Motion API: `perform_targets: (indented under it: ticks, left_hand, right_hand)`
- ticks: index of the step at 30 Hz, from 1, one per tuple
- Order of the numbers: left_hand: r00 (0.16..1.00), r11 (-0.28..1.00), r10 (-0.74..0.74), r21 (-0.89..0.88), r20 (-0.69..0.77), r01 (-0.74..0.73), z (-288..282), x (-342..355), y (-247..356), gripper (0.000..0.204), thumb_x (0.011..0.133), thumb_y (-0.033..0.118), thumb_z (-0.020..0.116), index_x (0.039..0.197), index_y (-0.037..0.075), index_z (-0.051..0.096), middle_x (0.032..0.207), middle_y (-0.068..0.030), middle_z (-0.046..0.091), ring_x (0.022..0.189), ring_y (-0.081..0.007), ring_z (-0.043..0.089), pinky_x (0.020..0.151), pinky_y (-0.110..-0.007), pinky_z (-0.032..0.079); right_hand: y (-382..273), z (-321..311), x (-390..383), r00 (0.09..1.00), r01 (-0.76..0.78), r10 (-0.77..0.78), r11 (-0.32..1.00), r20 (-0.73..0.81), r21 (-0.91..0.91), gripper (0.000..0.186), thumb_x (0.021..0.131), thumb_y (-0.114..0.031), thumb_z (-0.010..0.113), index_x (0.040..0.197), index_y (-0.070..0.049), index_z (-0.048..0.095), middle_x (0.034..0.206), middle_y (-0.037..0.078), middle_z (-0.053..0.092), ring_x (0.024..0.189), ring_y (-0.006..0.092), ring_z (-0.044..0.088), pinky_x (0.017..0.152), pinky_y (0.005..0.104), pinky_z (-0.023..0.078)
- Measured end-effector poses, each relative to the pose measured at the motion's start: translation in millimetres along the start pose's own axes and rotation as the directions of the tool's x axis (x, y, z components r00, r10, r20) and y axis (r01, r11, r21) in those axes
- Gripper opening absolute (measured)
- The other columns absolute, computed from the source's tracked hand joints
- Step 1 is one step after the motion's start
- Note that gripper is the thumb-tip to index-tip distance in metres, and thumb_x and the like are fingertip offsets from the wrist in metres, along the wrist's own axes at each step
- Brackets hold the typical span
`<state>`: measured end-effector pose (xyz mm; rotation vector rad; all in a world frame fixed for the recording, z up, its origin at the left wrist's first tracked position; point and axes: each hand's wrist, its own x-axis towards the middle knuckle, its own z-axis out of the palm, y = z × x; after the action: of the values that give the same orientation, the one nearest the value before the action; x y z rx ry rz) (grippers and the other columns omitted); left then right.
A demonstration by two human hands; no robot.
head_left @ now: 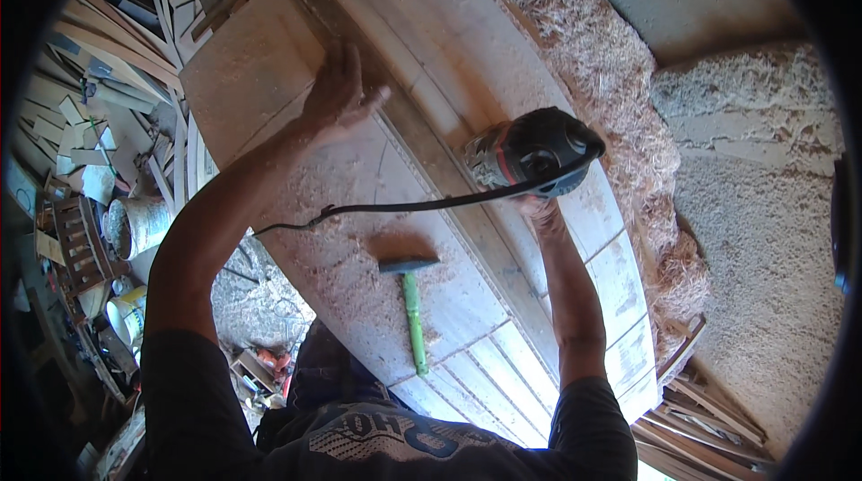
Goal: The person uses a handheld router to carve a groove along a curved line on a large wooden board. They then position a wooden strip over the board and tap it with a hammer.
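My right hand (539, 208) grips a corded router (548, 153) with a black top and a red band. Most of that hand's fingers are hidden beneath the tool. The router stands over a long wooden plank (449, 180) lying slantwise across the workbench (467, 301). Farther left, my left hand (339, 95) is open with its fingers apart, at the plank's left edge; whether it touches the wood I cannot tell. The router's black cord (395, 208) runs left across the bench. A hammer (413, 315) with a green handle lies on the dusty bench top, nearer to me.
Curly wood shavings (620, 95) are heaped along the bench's far right side, beside a rough wall (754, 194). Scrap strips of wood (135, 50) pile up at the left. A white bucket (139, 225) stands on the left. More wooden strips (709, 418) lie at the lower right.
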<state>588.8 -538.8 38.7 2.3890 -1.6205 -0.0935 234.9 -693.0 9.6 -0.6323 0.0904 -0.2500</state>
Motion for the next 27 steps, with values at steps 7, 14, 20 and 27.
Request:
perform_targets:
  ticks: [7,14,20,27]
  left_hand:
    - [0.966,0.999,-0.042,0.015,0.255,0.039,-17.1,-32.2,52.6,0.104,0.097,0.057,0.058,0.152,-0.017,0.009,0.154,-0.0489,0.002,0.147,-0.0597,0.010,0.122,-0.054,0.024]
    - [0.972,1.000,0.008,-0.009,0.233,-0.005,-10.2,-27.0,44.7,0.108,0.095,0.064,0.056,0.151,-0.016,0.010,0.152,-0.0498,0.007,0.147,-0.0585,0.015,0.121,-0.052,0.028]
    - [0.957,0.999,-0.023,0.037,0.291,0.013,-7.0,-23.1,36.1,0.111,0.095,0.068,0.052,0.153,-0.015,0.006,0.155,-0.0473,0.000,0.149,-0.0555,0.006,0.123,-0.052,0.024]
    - [0.931,0.996,-0.084,0.010,0.355,0.086,-12.6,-20.4,44.2,0.114,0.094,0.069,0.051,0.154,-0.013,0.001,0.159,-0.0412,-0.005,0.152,-0.0502,-0.001,0.126,-0.051,0.016]
  right_hand:
    - [0.2,2.7,-46.4,0.998,-0.069,0.070,0.992,-0.005,0.109,0.090,0.070,-0.017,0.091,0.148,-0.019,0.044,0.148,0.008,0.052,0.137,0.0261,0.049,0.116,0.0480,0.041]
    - [-7.4,-4.6,-113.1,0.976,-0.214,0.179,0.883,0.122,0.417,0.072,0.084,-0.023,0.081,0.146,-0.021,0.046,0.145,0.006,0.054,0.135,0.0235,0.050,0.112,0.0460,0.044]
    - [-13.0,-2.4,-159.7,0.998,-0.070,0.065,0.941,0.026,0.331,0.068,0.086,-0.030,0.077,0.145,-0.016,0.046,0.143,0.010,0.055,0.132,0.0266,0.053,0.111,0.0475,0.046]
    - [-16.5,1.5,-187.9,0.984,0.135,-0.123,0.986,-0.127,0.096,0.067,0.088,-0.040,0.072,0.143,-0.010,0.046,0.140,0.014,0.056,0.128,0.0302,0.056,0.109,0.0492,0.048]
